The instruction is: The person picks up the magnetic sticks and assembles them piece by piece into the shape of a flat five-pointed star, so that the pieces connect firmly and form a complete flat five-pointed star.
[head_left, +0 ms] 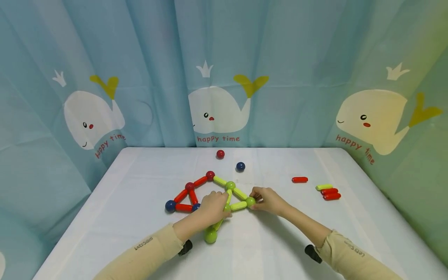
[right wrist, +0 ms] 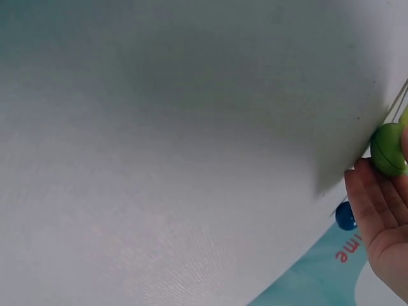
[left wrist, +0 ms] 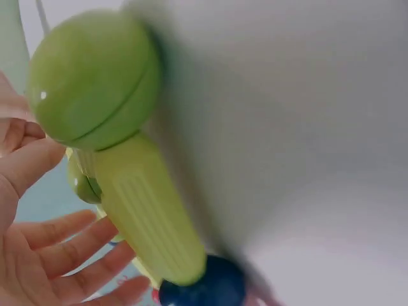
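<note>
A flat linked frame of magnetic rods and balls lies on the table. Its left part has red rods (head_left: pixel 183 208), blue balls (head_left: pixel 170 206) and red balls (head_left: pixel 189 187); the right part has yellow-green rods (head_left: pixel 239 206). My left hand (head_left: pixel 212 204) holds a green ball (left wrist: pixel 83 182) at the frame's middle between thumb and fingers, covering part of the frame. Nearer me, another green ball (head_left: pixel 210 235) ends a yellow-green rod (left wrist: pixel 150 210). At the right corner, my right hand (head_left: pixel 268 200) pinches a green ball (right wrist: pixel 387 150) joined to two yellow-green rods.
Behind the frame lie a loose red ball (head_left: pixel 220 154) and a blue ball (head_left: pixel 240 167). To the right are a lone red rod (head_left: pixel 300 179) and a small group with a yellow-green rod (head_left: pixel 324 187) and red rods (head_left: pixel 331 196). A whale-print curtain (head_left: pixel 297 112) surrounds the table.
</note>
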`<state>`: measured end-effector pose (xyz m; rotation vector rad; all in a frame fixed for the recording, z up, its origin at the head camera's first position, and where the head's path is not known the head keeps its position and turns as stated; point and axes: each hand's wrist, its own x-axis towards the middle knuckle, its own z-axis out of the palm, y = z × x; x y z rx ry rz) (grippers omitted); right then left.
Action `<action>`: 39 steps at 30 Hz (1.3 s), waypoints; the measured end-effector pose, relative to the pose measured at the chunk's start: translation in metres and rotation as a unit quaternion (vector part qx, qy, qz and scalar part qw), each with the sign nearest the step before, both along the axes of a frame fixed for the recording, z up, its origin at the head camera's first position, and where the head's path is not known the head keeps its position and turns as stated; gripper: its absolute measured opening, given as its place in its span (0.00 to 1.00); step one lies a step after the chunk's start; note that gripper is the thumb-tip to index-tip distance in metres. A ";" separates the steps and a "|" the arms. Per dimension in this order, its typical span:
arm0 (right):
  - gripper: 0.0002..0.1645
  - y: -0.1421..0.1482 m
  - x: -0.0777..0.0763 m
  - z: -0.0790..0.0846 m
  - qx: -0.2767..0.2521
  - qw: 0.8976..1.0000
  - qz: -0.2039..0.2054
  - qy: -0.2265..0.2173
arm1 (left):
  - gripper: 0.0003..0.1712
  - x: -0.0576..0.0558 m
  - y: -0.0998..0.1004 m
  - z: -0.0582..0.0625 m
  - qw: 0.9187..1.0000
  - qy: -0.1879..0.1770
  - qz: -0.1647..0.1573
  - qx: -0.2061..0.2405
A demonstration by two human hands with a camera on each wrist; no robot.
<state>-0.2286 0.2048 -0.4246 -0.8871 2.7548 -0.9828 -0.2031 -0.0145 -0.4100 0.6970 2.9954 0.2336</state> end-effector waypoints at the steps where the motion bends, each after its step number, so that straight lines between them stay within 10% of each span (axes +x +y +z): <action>1: 0.13 -0.001 0.001 0.001 0.002 1.000 -0.003 0.001 | 0.22 0.003 -0.003 0.000 1.000 0.002 0.005 -0.005; 13: 0.13 -0.003 0.021 0.008 0.049 0.999 0.005 -0.002 | 0.11 0.015 -0.016 -0.003 1.000 -0.006 -0.021 0.022; 29: 0.07 -0.010 0.045 0.015 0.056 0.981 0.156 -0.105 | 0.17 0.003 -0.050 -0.003 0.979 -0.048 -0.192 0.044; 39: 0.02 0.007 0.035 0.022 0.065 0.986 0.129 -0.088 | 0.20 -0.001 -0.066 -0.004 0.970 -0.101 -0.213 0.059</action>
